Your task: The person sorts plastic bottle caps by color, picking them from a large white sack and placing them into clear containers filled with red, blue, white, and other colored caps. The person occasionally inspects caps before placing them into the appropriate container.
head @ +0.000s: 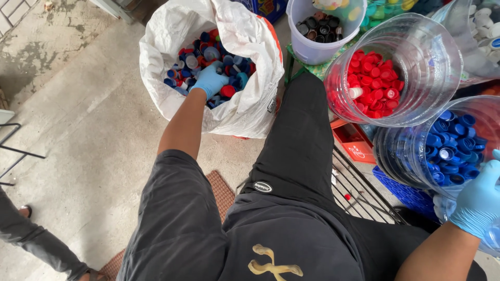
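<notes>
My left hand (210,80), in a blue glove, reaches down into a white sack (245,106) full of mixed bottle caps (229,66), red, blue and grey. Its fingers curl among the caps; whether they grip any is hidden. My right hand (478,200), also gloved in blue, rests against the rim of a clear plastic jar (401,156) that holds blue caps (450,148). Beside that jar lies another clear jar (442,52) with red caps (376,83) inside. My black trouser leg (299,140) stretches between sack and jars.
A white bucket (307,49) with dark caps stands behind the sack. A red crate (354,148) and a blue crate (403,190) sit under the jars, next to a wire rack (359,195). Another person's leg (31,239) shows at the lower left on the concrete floor.
</notes>
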